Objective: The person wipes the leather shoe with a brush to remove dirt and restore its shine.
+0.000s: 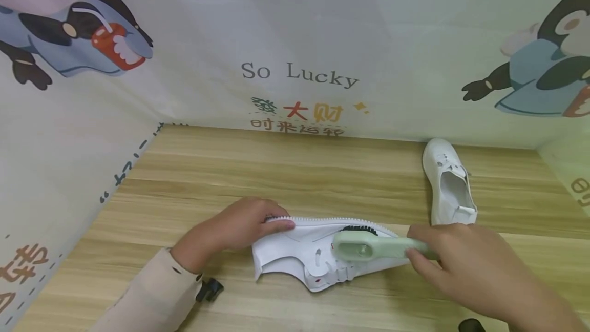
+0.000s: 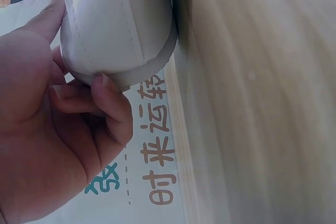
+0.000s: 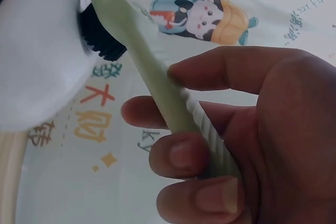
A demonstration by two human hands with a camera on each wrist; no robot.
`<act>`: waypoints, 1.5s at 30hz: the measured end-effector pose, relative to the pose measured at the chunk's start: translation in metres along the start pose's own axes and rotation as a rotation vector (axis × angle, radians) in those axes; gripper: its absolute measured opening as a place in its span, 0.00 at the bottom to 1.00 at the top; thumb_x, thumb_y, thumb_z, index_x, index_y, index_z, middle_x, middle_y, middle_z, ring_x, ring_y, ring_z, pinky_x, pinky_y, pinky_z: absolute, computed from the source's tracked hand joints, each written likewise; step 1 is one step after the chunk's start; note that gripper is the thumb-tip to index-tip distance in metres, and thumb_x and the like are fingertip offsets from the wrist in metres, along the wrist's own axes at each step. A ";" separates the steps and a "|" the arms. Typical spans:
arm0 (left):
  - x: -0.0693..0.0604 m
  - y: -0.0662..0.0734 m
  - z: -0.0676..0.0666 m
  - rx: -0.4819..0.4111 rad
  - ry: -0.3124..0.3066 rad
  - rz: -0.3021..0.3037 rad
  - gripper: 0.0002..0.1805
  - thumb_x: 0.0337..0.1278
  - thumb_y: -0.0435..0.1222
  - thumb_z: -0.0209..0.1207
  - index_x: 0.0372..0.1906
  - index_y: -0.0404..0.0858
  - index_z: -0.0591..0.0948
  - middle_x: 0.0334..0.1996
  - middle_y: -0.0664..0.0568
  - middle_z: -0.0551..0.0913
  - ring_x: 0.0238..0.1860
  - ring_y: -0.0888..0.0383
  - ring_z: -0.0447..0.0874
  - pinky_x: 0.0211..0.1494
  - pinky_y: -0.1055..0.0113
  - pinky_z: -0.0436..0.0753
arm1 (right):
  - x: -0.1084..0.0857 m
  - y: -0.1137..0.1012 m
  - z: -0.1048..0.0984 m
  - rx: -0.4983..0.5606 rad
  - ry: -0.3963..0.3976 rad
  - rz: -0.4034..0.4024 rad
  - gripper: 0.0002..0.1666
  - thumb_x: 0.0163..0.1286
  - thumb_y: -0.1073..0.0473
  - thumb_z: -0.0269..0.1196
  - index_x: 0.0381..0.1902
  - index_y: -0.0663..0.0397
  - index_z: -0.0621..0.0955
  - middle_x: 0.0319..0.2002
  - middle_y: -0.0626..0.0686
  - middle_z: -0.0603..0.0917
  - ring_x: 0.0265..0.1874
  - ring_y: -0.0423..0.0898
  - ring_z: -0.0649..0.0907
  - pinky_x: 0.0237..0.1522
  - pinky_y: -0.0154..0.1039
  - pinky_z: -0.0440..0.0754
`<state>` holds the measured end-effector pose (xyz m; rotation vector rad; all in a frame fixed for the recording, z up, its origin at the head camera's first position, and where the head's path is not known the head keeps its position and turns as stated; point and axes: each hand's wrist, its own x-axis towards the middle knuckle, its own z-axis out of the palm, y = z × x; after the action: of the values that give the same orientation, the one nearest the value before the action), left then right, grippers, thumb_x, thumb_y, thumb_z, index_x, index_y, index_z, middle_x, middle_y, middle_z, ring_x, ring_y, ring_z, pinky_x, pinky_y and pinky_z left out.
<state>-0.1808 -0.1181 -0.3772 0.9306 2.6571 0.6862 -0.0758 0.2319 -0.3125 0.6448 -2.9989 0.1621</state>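
Note:
A white lace-up shoe lies on its side on the wood-patterned surface, its toothed sole edge facing away from me. My left hand grips it at the heel. In the left wrist view, the fingers curl at the sole edge of the rounded heel. My right hand holds a pale green brush by its handle, fingers wrapped round it. The brush's black bristles meet the shoe's white side near the front. The brush head hides part of the upper.
A second white shoe stands upright at the back right, toe toward the backdrop, its heel close to my right hand. A printed cloth backdrop rises behind and at both sides. A small black device sits at my left cuff.

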 end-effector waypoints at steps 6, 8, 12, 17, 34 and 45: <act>0.001 0.001 -0.001 0.004 0.009 0.002 0.14 0.70 0.54 0.54 0.39 0.56 0.87 0.42 0.63 0.87 0.46 0.64 0.84 0.56 0.57 0.80 | -0.006 0.007 -0.006 -0.027 -0.017 0.021 0.09 0.67 0.45 0.65 0.30 0.31 0.76 0.17 0.33 0.66 0.18 0.34 0.65 0.21 0.36 0.63; 0.001 0.001 -0.002 0.007 0.011 0.004 0.14 0.70 0.55 0.54 0.39 0.56 0.87 0.42 0.63 0.87 0.47 0.64 0.84 0.56 0.56 0.80 | -0.007 0.009 -0.008 -0.030 -0.018 0.026 0.08 0.67 0.45 0.65 0.31 0.32 0.76 0.17 0.33 0.67 0.18 0.35 0.66 0.22 0.37 0.64; 0.001 0.003 -0.003 0.010 0.015 0.008 0.13 0.70 0.54 0.54 0.39 0.57 0.87 0.41 0.64 0.87 0.46 0.65 0.84 0.56 0.57 0.80 | -0.009 0.009 -0.009 -0.012 -0.013 0.023 0.06 0.68 0.45 0.65 0.33 0.31 0.78 0.16 0.32 0.67 0.18 0.33 0.65 0.23 0.36 0.64; 0.002 0.005 -0.003 0.035 0.037 0.023 0.12 0.69 0.54 0.56 0.39 0.56 0.87 0.41 0.66 0.87 0.45 0.66 0.84 0.55 0.59 0.81 | -0.007 0.004 -0.007 0.056 0.009 -0.063 0.07 0.69 0.46 0.64 0.32 0.28 0.76 0.16 0.30 0.64 0.18 0.29 0.64 0.24 0.32 0.63; 0.022 0.002 -0.007 0.199 0.045 0.031 0.15 0.72 0.50 0.54 0.45 0.50 0.87 0.42 0.62 0.89 0.45 0.61 0.86 0.53 0.57 0.82 | -0.009 -0.006 0.038 0.309 0.094 -0.303 0.09 0.74 0.53 0.61 0.50 0.37 0.78 0.26 0.29 0.73 0.24 0.25 0.69 0.29 0.26 0.71; 0.037 -0.014 -0.018 0.076 -0.045 -0.029 0.14 0.73 0.47 0.53 0.51 0.49 0.85 0.46 0.58 0.88 0.46 0.61 0.84 0.55 0.56 0.81 | -0.010 -0.006 0.039 0.326 0.127 -0.313 0.14 0.74 0.55 0.61 0.55 0.35 0.75 0.28 0.29 0.73 0.25 0.25 0.69 0.29 0.26 0.70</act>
<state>-0.2232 -0.1100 -0.3712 0.9132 2.6681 0.5554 -0.0660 0.2264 -0.3521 1.0763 -2.7254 0.6515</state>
